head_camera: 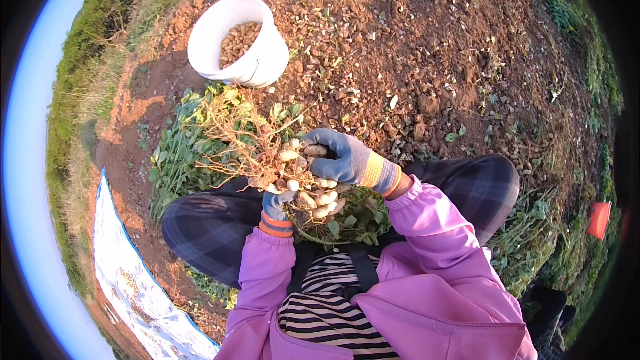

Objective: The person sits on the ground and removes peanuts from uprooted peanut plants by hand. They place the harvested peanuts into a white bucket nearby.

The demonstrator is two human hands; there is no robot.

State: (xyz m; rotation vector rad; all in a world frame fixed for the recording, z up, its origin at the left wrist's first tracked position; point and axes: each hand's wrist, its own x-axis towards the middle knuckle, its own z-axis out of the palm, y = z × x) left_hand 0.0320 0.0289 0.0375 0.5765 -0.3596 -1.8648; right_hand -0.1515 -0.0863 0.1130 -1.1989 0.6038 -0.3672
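Observation:
Before my crossed legs, my left hand (278, 208), in a grey-blue work glove with an orange cuff, grips a peanut plant from below, partly hidden by its pods. The plant's bare roots (250, 147) spread up and to the left. Pale peanut pods (324, 199) hang in a cluster between my hands. My right hand (336, 157), in a matching glove with a yellow band, has its thumb and fingers closed around pods at the cluster's upper right. Leafy stems (352, 220) of the plant lie across my lap.
A white plastic bucket (272, 57) partly filled with peanuts stands on the soil ahead. Green peanut plants (182, 147) lie left of the roots. A white sheet (125, 280) with scattered peanuts is at lower left. More plants (525, 240) and a red container (598, 220) are at right.

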